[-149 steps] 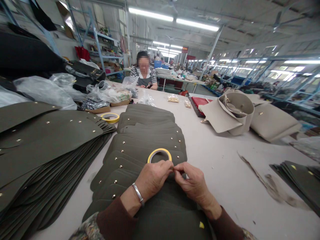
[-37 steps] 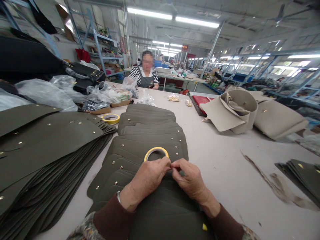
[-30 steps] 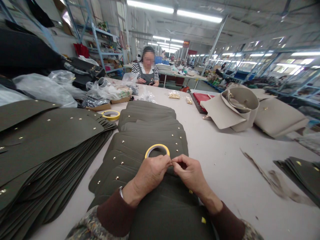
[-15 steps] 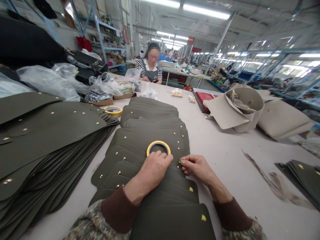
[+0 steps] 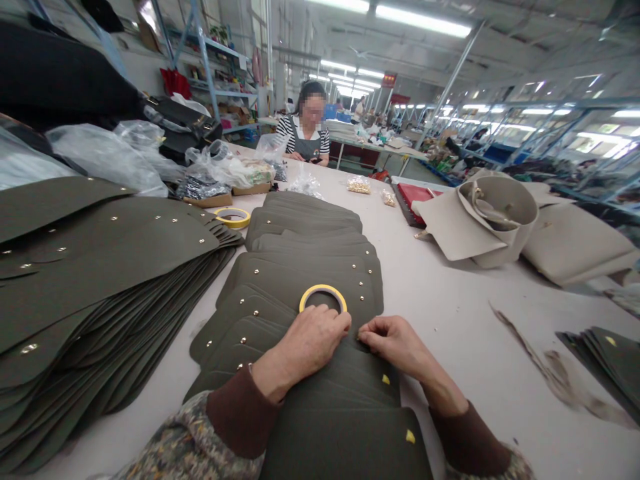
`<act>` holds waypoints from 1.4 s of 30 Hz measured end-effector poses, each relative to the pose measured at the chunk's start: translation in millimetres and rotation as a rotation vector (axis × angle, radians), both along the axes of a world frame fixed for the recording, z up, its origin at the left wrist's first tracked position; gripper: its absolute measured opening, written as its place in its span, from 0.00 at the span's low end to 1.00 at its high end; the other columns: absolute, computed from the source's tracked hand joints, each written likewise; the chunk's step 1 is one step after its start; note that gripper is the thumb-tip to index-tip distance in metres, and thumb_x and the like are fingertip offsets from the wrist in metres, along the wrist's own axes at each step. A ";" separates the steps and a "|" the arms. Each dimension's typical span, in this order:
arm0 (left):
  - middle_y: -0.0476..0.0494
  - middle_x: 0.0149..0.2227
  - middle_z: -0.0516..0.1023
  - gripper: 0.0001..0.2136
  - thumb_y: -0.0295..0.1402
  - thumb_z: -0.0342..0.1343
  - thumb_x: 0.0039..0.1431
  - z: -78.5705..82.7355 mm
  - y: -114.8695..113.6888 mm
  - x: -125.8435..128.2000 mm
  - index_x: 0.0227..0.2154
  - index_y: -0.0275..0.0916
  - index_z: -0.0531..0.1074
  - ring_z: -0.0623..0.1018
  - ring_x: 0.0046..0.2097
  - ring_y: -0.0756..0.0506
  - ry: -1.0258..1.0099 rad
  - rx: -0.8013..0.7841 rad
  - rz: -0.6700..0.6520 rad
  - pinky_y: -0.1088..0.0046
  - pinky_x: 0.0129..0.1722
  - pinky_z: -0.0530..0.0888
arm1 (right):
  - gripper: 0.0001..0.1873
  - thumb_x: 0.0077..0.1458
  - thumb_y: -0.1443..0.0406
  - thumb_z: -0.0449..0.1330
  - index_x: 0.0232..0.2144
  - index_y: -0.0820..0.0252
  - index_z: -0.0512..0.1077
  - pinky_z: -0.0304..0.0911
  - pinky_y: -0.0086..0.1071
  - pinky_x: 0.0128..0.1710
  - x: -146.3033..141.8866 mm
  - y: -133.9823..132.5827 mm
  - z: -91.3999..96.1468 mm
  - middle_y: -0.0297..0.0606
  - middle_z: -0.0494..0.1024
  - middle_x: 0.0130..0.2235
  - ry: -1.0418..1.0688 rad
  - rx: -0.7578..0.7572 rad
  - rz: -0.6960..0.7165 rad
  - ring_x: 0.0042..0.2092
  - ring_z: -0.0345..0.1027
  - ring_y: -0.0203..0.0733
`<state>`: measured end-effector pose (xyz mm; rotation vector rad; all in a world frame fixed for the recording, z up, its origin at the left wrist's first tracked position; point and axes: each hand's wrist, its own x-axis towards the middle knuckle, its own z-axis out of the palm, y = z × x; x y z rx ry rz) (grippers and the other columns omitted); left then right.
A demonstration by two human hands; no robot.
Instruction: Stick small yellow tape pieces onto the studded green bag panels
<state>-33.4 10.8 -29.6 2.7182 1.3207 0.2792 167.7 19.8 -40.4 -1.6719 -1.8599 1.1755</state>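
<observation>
My left hand [image 5: 310,343] is closed on the near rim of a roll of yellow tape [image 5: 324,291], which stands tilted over a row of overlapping dark green panels [image 5: 310,263]. To its right, my right hand [image 5: 393,340] pinches thumb and forefinger together at the right side of the same panels. Whatever lies between those fingertips is hidden. Small metal studs [image 5: 257,313] dot the panels. Two bits of yellow tape [image 5: 385,379] stick to the right edges of the nearer panels, below my right hand.
More studded green panels [image 5: 125,257] are piled at the left, beside a second tape roll [image 5: 233,217]. Beige bag parts [image 5: 495,220] and a dark stack with yellow bits [image 5: 600,360] lie right. Bags of gold pieces [image 5: 359,185] sit farther back. A co-worker [image 5: 305,137] sits across the table.
My right fingertips have come down slightly onto the panel, and the yellow tape bit they held is out of sight. A stud there is covered. The view has shifted slightly.
</observation>
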 end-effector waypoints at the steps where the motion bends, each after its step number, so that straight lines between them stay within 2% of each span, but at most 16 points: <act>1: 0.47 0.35 0.75 0.05 0.30 0.46 0.65 0.3 0.1 0.1 0.36 0.40 0.67 0.72 0.37 0.43 -0.003 0.001 0.000 0.68 0.35 0.68 | 0.09 0.47 0.65 0.58 0.25 0.63 0.77 0.57 0.26 0.24 -1.5 -0.3 0.6 0.35 0.77 0.23 -0.036 0.036 0.019 0.25 0.66 0.35; 6: 0.46 0.34 0.74 0.06 0.31 0.45 0.66 0.9 0.0 -0.5 0.36 0.40 0.67 0.72 0.36 0.43 -0.005 0.011 0.006 0.68 0.34 0.68 | 0.10 0.49 0.66 0.56 0.25 0.60 0.77 0.59 0.29 0.30 -9.3 -2.3 6.4 0.35 0.80 0.26 -0.208 0.196 0.070 0.29 0.70 0.38; 10: 0.46 0.35 0.74 0.06 0.31 0.44 0.66 1.3 -0.8 -1.1 0.36 0.40 0.66 0.72 0.37 0.44 -0.004 0.010 0.006 0.68 0.35 0.68 | 0.08 0.48 0.67 0.56 0.26 0.60 0.77 0.59 0.29 0.31 -9.1 -2.5 8.5 0.35 0.79 0.27 -0.238 0.204 0.071 0.29 0.69 0.38; 13: 0.46 0.35 0.74 0.06 0.31 0.45 0.66 1.5 -1.2 -0.8 0.37 0.40 0.66 0.72 0.37 0.44 -0.005 0.004 0.006 0.68 0.35 0.68 | 0.09 0.48 0.65 0.56 0.26 0.61 0.76 0.60 0.29 0.30 -6.1 -1.5 7.2 0.35 0.78 0.26 -0.157 0.124 0.044 0.28 0.68 0.38; 17: 0.46 0.35 0.74 0.05 0.31 0.46 0.65 1.1 -1.1 -0.4 0.37 0.40 0.66 0.72 0.38 0.43 -0.011 -0.001 0.006 0.68 0.36 0.68 | 0.09 0.47 0.62 0.58 0.27 0.63 0.74 0.61 0.27 0.25 -1.8 -0.3 2.9 0.33 0.73 0.22 0.054 -0.076 -0.043 0.23 0.65 0.34; 20: 0.46 0.35 0.74 0.05 0.31 0.46 0.65 1.4 -0.9 -0.7 0.37 0.40 0.66 0.72 0.38 0.44 -0.017 -0.006 0.010 0.68 0.36 0.68 | 0.09 0.46 0.62 0.59 0.27 0.63 0.73 0.61 0.26 0.23 0.7 0.1 -0.9 0.30 0.70 0.20 0.135 -0.136 -0.108 0.21 0.62 0.32; 24: 0.45 0.35 0.74 0.05 0.31 0.46 0.65 3.1 -0.7 -1.3 0.37 0.39 0.66 0.72 0.38 0.44 -0.016 -0.019 0.009 0.69 0.36 0.68 | 0.08 0.46 0.63 0.59 0.26 0.63 0.74 0.59 0.26 0.23 1.6 0.2 -3.1 0.32 0.72 0.21 0.103 -0.079 -0.058 0.22 0.63 0.33; 31: 0.45 0.35 0.74 0.06 0.31 0.45 0.66 0.4 -1.6 -1.6 0.37 0.39 0.66 0.72 0.38 0.44 -0.028 -0.003 0.005 0.69 0.36 0.68 | 0.08 0.48 0.65 0.57 0.23 0.60 0.75 0.60 0.30 0.28 -8.0 -3.6 5.0 0.36 0.78 0.25 -0.170 0.180 0.036 0.28 0.70 0.39; 33: 0.45 0.35 0.74 0.05 0.30 0.45 0.66 -0.6 -1.7 -1.5 0.37 0.39 0.66 0.72 0.38 0.44 -0.030 0.001 0.004 0.69 0.36 0.68 | 0.07 0.47 0.65 0.58 0.29 0.59 0.76 0.60 0.30 0.29 -8.1 -4.3 4.3 0.34 0.77 0.24 -0.176 0.201 0.014 0.27 0.70 0.39; 34: 0.45 0.35 0.74 0.05 0.30 0.45 0.66 -0.9 -1.7 -1.4 0.37 0.39 0.66 0.72 0.38 0.44 -0.032 0.002 0.004 0.69 0.36 0.68 | 0.10 0.47 0.65 0.58 0.34 0.59 0.75 0.61 0.30 0.29 -6.9 -4.6 3.2 0.32 0.76 0.22 -0.154 0.188 -0.013 0.26 0.70 0.39; 36: 0.45 0.35 0.74 0.05 0.30 0.45 0.66 -0.8 -1.4 -1.5 0.37 0.40 0.66 0.72 0.37 0.44 -0.035 0.005 0.001 0.68 0.36 0.68 | 0.16 0.48 0.63 0.59 0.42 0.59 0.71 0.61 0.29 0.26 -2.1 -5.2 0.1 0.28 0.73 0.20 -0.049 0.106 -0.085 0.23 0.69 0.38; 37: 0.45 0.35 0.74 0.05 0.30 0.45 0.66 -0.3 -1.2 -1.6 0.37 0.40 0.66 0.72 0.37 0.44 -0.038 0.006 0.000 0.68 0.36 0.68 | 0.17 0.49 0.61 0.59 0.42 0.59 0.69 0.61 0.29 0.25 0.7 -5.7 -1.2 0.28 0.73 0.21 0.019 0.052 -0.115 0.22 0.69 0.37; 39: 0.45 0.35 0.74 0.05 0.30 0.46 0.65 1.4 -1.1 -2.1 0.37 0.40 0.66 0.72 0.37 0.44 -0.045 0.003 -0.003 0.68 0.36 0.68 | 0.12 0.50 0.58 0.59 0.35 0.60 0.70 0.62 0.29 0.24 5.4 -7.4 -2.3 0.31 0.74 0.22 0.102 -0.010 -0.120 0.24 0.70 0.37; 42: 0.46 0.35 0.74 0.04 0.30 0.47 0.65 5.7 -1.7 -3.3 0.36 0.39 0.66 0.71 0.38 0.45 -0.078 -0.019 -0.013 0.70 0.37 0.68 | 0.10 0.51 0.60 0.59 0.26 0.60 0.74 0.63 0.29 0.29 5.6 -10.5 -0.2 0.36 0.78 0.25 0.010 0.087 -0.019 0.28 0.71 0.39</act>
